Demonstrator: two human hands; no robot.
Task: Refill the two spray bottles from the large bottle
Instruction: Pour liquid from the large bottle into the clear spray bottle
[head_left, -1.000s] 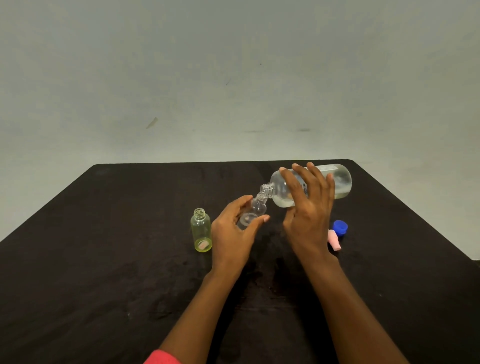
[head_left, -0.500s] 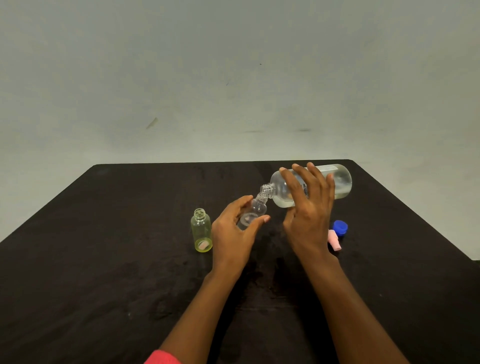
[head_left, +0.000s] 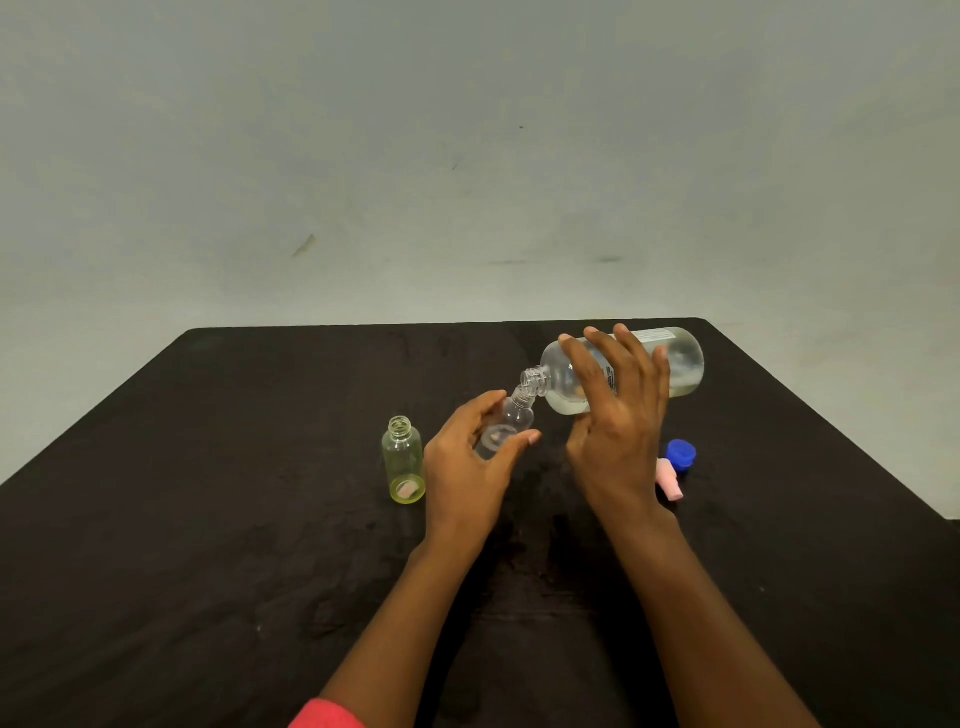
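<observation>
The fingers (head_left: 621, 358) of the right hand (head_left: 618, 421) are clamped around a large clear bottle (head_left: 680, 361), tipped nearly flat with its open threaded neck lowered onto the mouth of a small clear spray bottle (head_left: 511, 421). The left hand (head_left: 467, 462) holds that small bottle tilted, thumb and fingers closed on its body; whether liquid is flowing cannot be told. Left of the small clear bottle, a yellow-tinted spray bottle (head_left: 402, 462) stands open and upright on the black tabletop (head_left: 208, 519). To the right of it, behind the right hand, lie a blue cap (head_left: 681, 453) and a pink cap (head_left: 667, 479). Pouring well likely means keeping the two mouths touching, tilting slowly, and stopping before overflow.
</observation>
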